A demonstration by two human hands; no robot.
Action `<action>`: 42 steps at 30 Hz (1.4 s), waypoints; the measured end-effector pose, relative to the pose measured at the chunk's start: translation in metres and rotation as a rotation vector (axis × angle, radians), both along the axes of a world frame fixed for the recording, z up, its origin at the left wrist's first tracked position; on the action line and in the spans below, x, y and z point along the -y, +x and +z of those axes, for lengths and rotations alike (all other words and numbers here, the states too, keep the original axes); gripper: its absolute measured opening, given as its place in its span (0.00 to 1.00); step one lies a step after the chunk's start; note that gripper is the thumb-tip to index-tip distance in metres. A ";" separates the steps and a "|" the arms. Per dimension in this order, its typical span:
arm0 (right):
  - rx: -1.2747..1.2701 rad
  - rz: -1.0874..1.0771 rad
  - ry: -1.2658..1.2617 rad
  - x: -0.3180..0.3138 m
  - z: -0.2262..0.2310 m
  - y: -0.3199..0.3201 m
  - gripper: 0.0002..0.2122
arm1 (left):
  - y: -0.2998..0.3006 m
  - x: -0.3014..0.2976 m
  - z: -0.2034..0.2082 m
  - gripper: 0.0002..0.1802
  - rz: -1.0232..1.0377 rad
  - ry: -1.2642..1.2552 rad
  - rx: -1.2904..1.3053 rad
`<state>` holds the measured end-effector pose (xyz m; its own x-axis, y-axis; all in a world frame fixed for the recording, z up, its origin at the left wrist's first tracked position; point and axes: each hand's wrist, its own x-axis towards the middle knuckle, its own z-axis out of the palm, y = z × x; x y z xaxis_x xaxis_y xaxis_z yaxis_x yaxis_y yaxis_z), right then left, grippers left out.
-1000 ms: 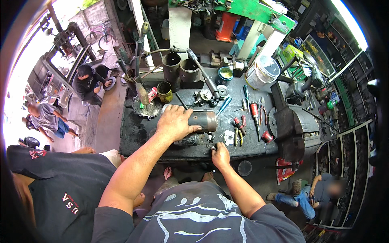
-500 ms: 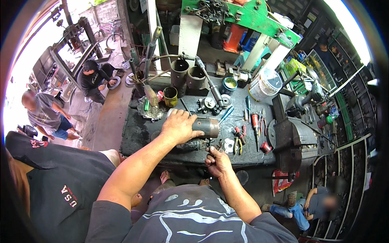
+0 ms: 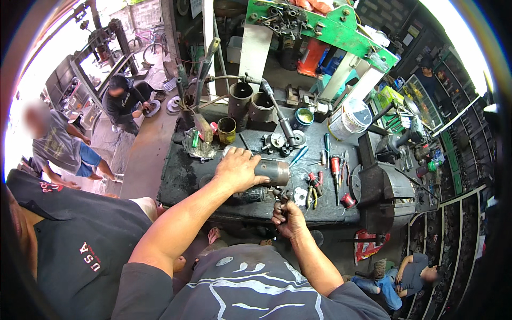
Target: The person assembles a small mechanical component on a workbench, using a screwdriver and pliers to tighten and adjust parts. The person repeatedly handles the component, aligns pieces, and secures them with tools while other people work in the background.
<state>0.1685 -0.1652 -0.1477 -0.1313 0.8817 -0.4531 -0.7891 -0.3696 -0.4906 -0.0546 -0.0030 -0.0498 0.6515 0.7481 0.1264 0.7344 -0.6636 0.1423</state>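
Note:
A dark metal cylinder (image 3: 276, 172), like a motor housing, lies on its side near the front of the black workbench (image 3: 333, 210). My left hand (image 3: 237, 169) grips it from above, fingers over the top and thumb along the near side. A second, darker round body (image 3: 255, 193) lies just below it, partly hidden by my left wrist. By its right end, my right hand (image 3: 289, 218) is closed with fingers curled round a small dark metal part (image 3: 281, 196); whether that part is attached cannot be made out. Pliers (image 3: 312, 198) lie right of this hand.
Behind the cylinder stand two upright metal tubes (image 3: 240, 100), a yellow-rimmed can (image 3: 226, 129) and a white bucket (image 3: 349, 118). A red-handled screwdriver (image 3: 335, 170) lies to the right, before a large vise (image 3: 392, 186). A co-worker in a dark shirt (image 3: 80, 234) is close on my left.
My right hand has curled more tightly and turned slightly, staying by the cylinder's right end. My left hand keeps its hold. The view has shifted a little, and a person at far left has moved.

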 end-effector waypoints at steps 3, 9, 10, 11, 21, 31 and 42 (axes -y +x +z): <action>0.168 -0.044 0.031 0.008 0.008 -0.013 0.08 | 0.000 0.000 -0.002 0.47 -0.005 0.000 0.002; 1.324 -0.004 0.253 0.040 0.036 -0.053 0.39 | 0.001 -0.002 -0.002 0.48 -0.004 0.023 -0.061; 1.315 0.135 0.265 0.042 0.041 -0.055 0.45 | 0.000 -0.002 -0.002 0.48 0.002 0.012 -0.051; 1.328 0.222 0.272 0.037 0.044 -0.054 0.47 | 0.000 -0.003 -0.002 0.48 -0.001 0.001 -0.044; 1.332 0.379 0.257 0.023 0.041 -0.058 0.54 | 0.003 0.002 0.001 0.47 0.009 -0.019 -0.041; 1.390 -0.136 0.631 0.034 0.030 -0.043 0.29 | 0.007 0.001 0.008 0.44 -0.002 -0.020 -0.085; 1.539 0.091 -0.121 0.004 -0.067 -0.002 0.16 | 0.011 0.003 0.010 0.43 -0.007 0.012 -0.096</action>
